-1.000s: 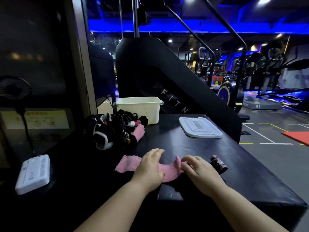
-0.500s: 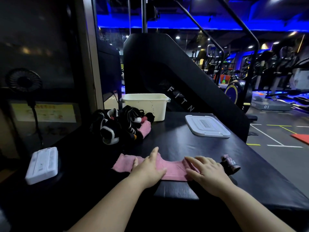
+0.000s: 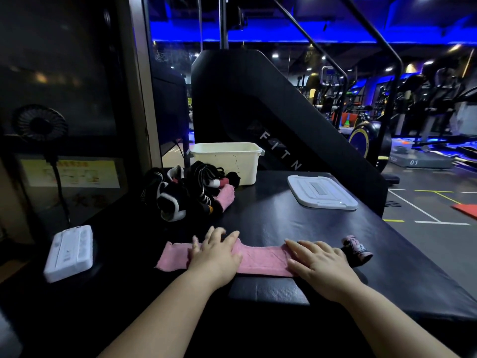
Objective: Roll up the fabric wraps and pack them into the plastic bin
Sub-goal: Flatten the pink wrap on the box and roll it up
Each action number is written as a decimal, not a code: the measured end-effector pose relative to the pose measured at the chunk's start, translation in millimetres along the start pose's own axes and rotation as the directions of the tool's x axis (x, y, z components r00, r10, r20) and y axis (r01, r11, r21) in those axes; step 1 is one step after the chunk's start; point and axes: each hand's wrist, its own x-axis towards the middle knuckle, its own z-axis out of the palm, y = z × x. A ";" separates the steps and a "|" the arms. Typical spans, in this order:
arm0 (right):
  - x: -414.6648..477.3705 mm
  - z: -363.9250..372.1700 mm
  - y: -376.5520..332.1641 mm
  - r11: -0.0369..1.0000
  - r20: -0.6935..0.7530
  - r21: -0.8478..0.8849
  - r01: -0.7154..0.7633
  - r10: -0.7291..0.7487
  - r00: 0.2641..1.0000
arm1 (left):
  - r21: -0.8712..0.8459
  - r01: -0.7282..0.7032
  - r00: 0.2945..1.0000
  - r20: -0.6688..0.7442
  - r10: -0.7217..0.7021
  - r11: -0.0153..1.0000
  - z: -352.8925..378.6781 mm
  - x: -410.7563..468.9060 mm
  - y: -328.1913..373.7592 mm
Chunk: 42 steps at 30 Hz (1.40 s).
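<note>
Both grips flat on pink wrap (image 3: 260,258); long axis left-right.

Two bare forearms come up from the bottom edge, angling in toward each other. The left hand (image 3: 215,254) lies palm down, fingers straight and slightly spread, flat on the left part of the long pink fabric strip (image 3: 263,259). The right hand (image 3: 320,262) is palm down too, fingers extended and pointing left, pressing the strip's right end. The hands are apart, wrists low.
</note>
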 end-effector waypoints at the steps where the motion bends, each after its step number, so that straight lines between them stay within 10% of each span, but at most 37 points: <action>1: 0.3 0.3 0.8 1.000 0.002 0.006 0.005 -0.005 1.000 | -0.019 -0.046 0.999 -0.029 0.045 0.999 2.4 1.1 3.0; 9: 0.2 1.0 1.5 1.000 -0.002 0.008 0.000 0.000 1.000 | -0.263 -0.077 0.991 0.088 0.104 0.962 4.2 5.4 -2.6; 18: -0.7 -0.1 0.5 1.000 0.012 -0.003 -0.004 0.004 1.000 | 0.078 -0.081 0.993 0.095 0.073 0.994 8.4 -0.3 -23.8; 42: 0.6 4.2 1.1 0.998 0.110 -0.016 -0.054 0.055 0.992 | 0.135 -0.115 0.986 0.135 0.097 0.984 7.0 -7.5 -17.0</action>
